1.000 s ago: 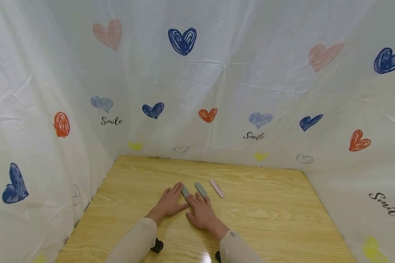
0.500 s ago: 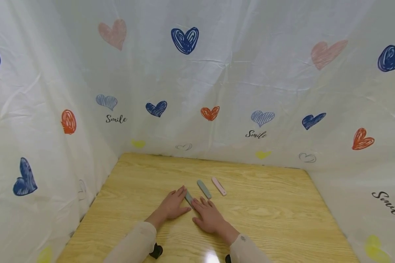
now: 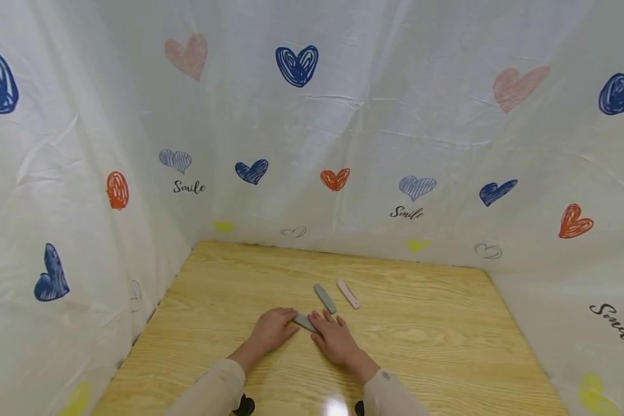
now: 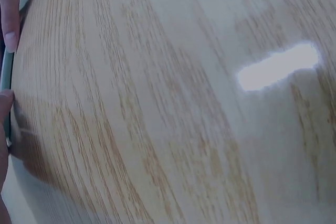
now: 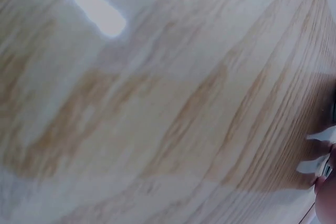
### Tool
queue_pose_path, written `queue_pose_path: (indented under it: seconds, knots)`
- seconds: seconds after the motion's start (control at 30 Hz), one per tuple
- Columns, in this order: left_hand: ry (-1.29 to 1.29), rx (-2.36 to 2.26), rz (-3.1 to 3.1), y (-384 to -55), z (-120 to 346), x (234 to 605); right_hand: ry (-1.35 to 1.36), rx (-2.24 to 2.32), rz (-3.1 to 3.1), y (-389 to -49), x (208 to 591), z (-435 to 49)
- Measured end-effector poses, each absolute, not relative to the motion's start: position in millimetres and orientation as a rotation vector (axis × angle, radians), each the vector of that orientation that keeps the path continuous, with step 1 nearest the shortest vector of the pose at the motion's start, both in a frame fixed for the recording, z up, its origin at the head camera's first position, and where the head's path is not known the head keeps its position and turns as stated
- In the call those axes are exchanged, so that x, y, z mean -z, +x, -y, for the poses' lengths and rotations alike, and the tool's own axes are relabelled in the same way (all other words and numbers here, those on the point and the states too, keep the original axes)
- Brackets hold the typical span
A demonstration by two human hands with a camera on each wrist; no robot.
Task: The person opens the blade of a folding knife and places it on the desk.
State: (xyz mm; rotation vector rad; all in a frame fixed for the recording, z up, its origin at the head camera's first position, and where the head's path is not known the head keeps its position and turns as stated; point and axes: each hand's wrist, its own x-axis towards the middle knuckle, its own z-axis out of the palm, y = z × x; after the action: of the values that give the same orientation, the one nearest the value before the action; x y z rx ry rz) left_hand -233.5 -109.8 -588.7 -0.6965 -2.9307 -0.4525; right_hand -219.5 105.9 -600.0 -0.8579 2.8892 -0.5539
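Note:
A slim grey-green bar with rounded ends [image 3: 304,322] lies between my hands, slanting down to the right. My left hand [image 3: 273,329] pinches its left end, fingers beyond and thumb on the near side. On its right end sits my right hand [image 3: 335,337], fingers over the top and thumb at the near edge. The left wrist view catches the bar's green edge [image 4: 7,72] between two digits at the left margin. Only a few fingertips of the right hand [image 5: 326,192] show in the right wrist view. Each bar end is covered by fingers.
Behind my right hand lie a second grey-green bar [image 3: 325,298] with a small hole at its near end and a similar pink one [image 3: 348,294]. The wooden table [image 3: 421,346] ends at a white curtain [image 3: 364,144] printed with hearts.
The held bar has turned to lie more crosswise, its left end coming nearer to me. My right hand has moved slightly right, off the second grey-green bar. The head view has shifted slightly.

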Motion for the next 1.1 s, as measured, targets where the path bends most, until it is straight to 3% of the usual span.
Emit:
queue_pose_path:
  seconds: [0.83, 1.1]
  knots:
    - [-0.942, 0.79, 2.697, -233, 115, 593, -0.848, 1.112, -2.737, -228, 594, -120]
    - [-0.885, 1.326, 2.787, -232, 112, 584, -0.83, 1.222, -2.62, -226, 587, -129]
